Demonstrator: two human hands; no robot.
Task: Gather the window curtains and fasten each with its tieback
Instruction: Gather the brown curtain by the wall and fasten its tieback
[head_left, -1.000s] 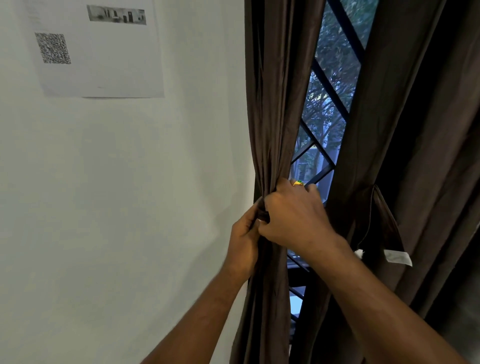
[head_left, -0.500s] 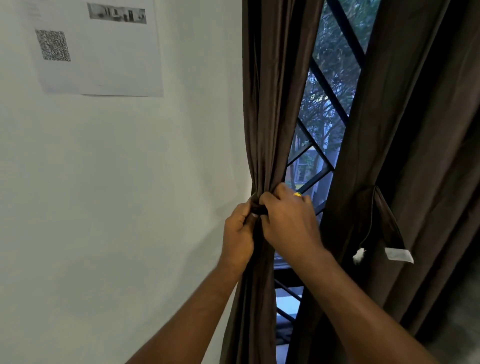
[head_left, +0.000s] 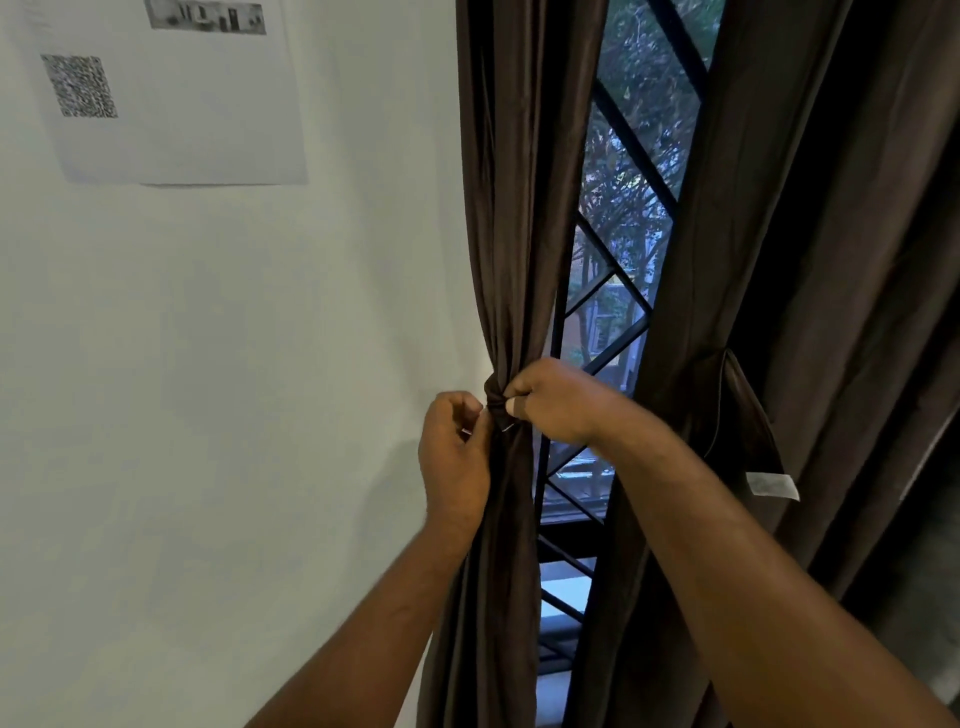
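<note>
A dark brown left curtain (head_left: 511, 218) hangs gathered into a narrow bunch beside the white wall. A dark tieback (head_left: 497, 407) of the same cloth circles the bunch at its waist. My right hand (head_left: 558, 402) pinches the tieback from the right side. My left hand (head_left: 454, 452) sits at the left of the bunch with its fingers curled by the tieback's end; I cannot make out what they hold. The right curtain (head_left: 810, 260) hangs further right, with its own tieback (head_left: 748, 415) looped loosely and dangling a white label.
A black metal window grille (head_left: 621, 306) with diagonal bars shows between the two curtains, with trees outside. A printed paper sheet (head_left: 171, 104) with a QR code is stuck on the white wall at upper left.
My hands have drawn slightly apart: the left has slid to the left of the bunch, the right stays on the tieback. The tieback now shows cinched around the curtain.
</note>
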